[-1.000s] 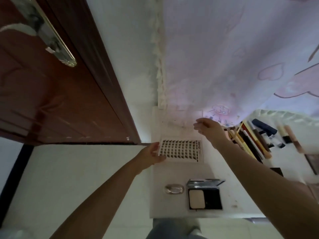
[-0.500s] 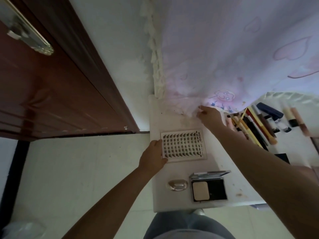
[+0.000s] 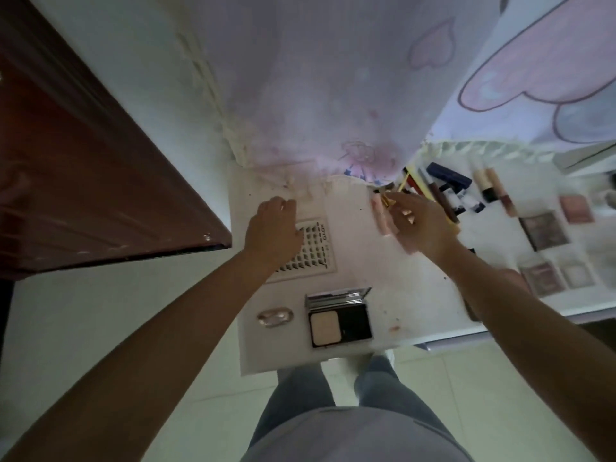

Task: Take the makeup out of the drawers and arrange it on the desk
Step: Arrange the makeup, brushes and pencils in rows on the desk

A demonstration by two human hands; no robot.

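Flat gridded lash tray point(image 3: 315, 248) under relaxed left hand point(image 3: 271, 228), right hand point(image 3: 421, 225) blurred, grip unclear

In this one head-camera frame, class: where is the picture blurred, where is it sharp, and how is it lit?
Head view: the right hand is smeared by motion blur; the open powder compact and lash tray are fairly sharp; the room is dim, with pink light glowing through the curtain; wide-angle bending curves the door edge.

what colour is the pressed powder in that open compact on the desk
The powder pan is pale cream or beige, set in a black compact; the head view shows it.
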